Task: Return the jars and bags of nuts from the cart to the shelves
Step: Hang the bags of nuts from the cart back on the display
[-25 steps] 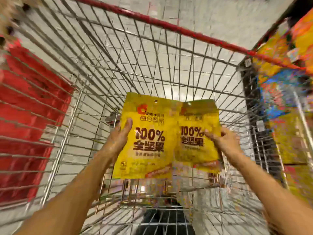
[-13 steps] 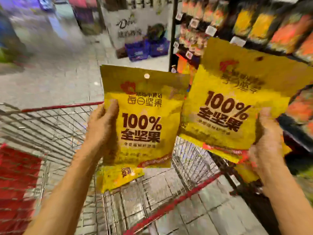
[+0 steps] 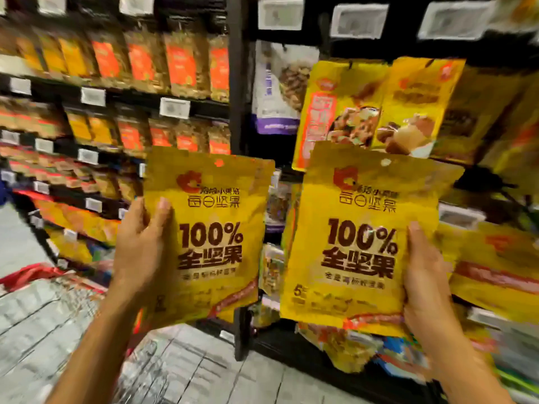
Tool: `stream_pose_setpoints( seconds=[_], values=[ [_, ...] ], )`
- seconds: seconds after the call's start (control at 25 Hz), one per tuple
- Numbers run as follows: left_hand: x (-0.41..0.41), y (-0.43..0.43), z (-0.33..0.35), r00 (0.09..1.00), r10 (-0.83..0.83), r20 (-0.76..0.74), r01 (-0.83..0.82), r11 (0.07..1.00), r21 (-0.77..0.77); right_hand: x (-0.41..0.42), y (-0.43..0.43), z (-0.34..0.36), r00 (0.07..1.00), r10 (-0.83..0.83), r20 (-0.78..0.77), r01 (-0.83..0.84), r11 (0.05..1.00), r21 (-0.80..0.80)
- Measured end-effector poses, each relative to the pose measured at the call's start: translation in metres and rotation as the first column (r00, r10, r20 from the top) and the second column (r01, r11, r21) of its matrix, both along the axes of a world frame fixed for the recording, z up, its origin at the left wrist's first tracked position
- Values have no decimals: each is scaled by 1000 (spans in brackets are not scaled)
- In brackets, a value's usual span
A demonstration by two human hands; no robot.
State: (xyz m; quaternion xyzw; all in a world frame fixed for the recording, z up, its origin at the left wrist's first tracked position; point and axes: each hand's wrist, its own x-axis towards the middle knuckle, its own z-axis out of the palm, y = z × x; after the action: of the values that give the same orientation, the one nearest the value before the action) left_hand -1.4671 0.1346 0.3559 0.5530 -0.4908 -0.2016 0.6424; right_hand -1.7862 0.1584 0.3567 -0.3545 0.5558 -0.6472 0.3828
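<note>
Now carrying-to-shelf step. Left grip (image 3: 140, 246) clasps glossy yellow plastic nut bag (image 3: 213, 243), centre-left of frame; right grip (image 3: 424, 275) clasps second identical yellow bag (image 3: 358, 246), centre-right, both before black shelves (image 3: 236, 83). Next, likely: locate matching stock, seat bags there.

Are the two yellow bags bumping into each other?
Apart. The head view shows a clear gap between the left bag and the right bag, with shelf goods visible through it.
</note>
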Motion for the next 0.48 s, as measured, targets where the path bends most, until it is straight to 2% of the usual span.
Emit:
stream_pose_setpoints(
  seconds=[0.12, 0.2, 0.36, 0.48],
  values=[
    [-73, -44, 21, 991, -54, 121, 61, 996, -61, -55, -2, 6, 991, -134, -23, 134, 991, 0],
    [-120, -74, 36, 974, -137, 178, 156, 983, -95, -85, -6, 10, 974, -223, 33, 224, 974, -19],
    [-205, -122, 64, 885, -450, 117, 462, 880, -110, -130, -12, 19, 924, -372, 94, 380, 921, -86],
    [-263, -148, 87, 806, -588, 71, 590, 787, -183, -158, -12, 35, 898, -427, 104, 437, 894, -103]
  ],
)
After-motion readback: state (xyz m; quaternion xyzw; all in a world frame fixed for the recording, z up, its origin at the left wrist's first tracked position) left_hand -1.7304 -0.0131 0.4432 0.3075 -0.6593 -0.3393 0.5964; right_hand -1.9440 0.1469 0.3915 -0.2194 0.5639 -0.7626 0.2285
